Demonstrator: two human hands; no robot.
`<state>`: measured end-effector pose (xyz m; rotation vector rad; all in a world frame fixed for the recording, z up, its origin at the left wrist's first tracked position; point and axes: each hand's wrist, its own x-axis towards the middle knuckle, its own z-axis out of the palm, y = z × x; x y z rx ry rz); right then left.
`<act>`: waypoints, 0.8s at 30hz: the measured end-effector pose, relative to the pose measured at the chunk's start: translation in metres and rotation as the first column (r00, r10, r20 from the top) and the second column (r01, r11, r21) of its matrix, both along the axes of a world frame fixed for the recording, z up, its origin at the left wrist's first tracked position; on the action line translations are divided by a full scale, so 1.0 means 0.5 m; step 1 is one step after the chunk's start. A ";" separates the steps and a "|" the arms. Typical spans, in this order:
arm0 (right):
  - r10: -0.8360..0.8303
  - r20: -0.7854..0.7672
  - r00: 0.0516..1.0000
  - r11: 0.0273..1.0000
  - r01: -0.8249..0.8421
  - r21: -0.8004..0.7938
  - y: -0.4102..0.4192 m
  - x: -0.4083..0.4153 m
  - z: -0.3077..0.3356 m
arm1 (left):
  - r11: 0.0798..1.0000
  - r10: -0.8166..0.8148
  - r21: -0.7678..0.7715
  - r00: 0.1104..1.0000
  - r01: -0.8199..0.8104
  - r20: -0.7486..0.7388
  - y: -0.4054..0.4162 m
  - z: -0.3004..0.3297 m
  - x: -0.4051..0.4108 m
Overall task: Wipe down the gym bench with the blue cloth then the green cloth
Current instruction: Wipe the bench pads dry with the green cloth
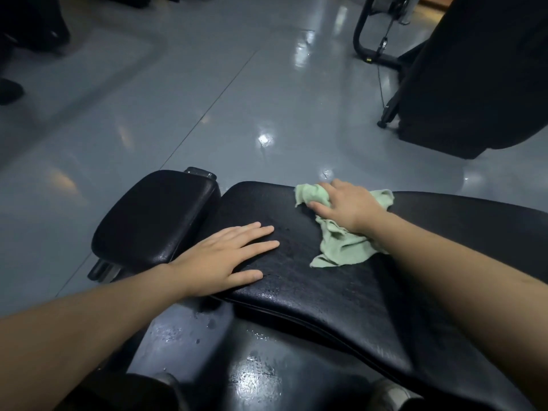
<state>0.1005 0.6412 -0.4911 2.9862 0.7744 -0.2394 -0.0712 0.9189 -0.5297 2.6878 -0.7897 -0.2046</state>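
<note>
The green cloth [341, 241] lies crumpled on the far right part of the black bench [311, 286], its far end bunched under the right hand [347, 204], whose fingers curl round it. The left hand [228, 256] rests flat on the bench's left end, fingers straight. A smaller pad [154, 215] sits just left. The grey floor [207, 99] shines beyond.

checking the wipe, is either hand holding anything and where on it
The right hand grips the green cloth at its bunched far end. The left hand holds nothing, flat on the bench pad.
</note>
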 end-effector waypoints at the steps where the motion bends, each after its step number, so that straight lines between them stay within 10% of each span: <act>1: -0.004 0.025 1.000 1.000 0.004 0.004 -0.036 -0.007 0.008 | 1.000 0.002 -0.006 1.000 -0.002 -0.002 -0.001 0.002 -0.001; 10: -0.039 0.075 0.996 0.999 0.041 -0.018 -0.130 -0.054 0.027 | 1.000 0.020 -0.012 1.000 -0.020 -0.020 0.001 0.006 -0.013; 24: 0.077 -0.009 0.997 0.997 -0.077 -0.018 0.162 -0.014 -0.030 | 0.997 0.059 -0.046 0.998 -0.061 -0.036 0.071 -0.014 -0.043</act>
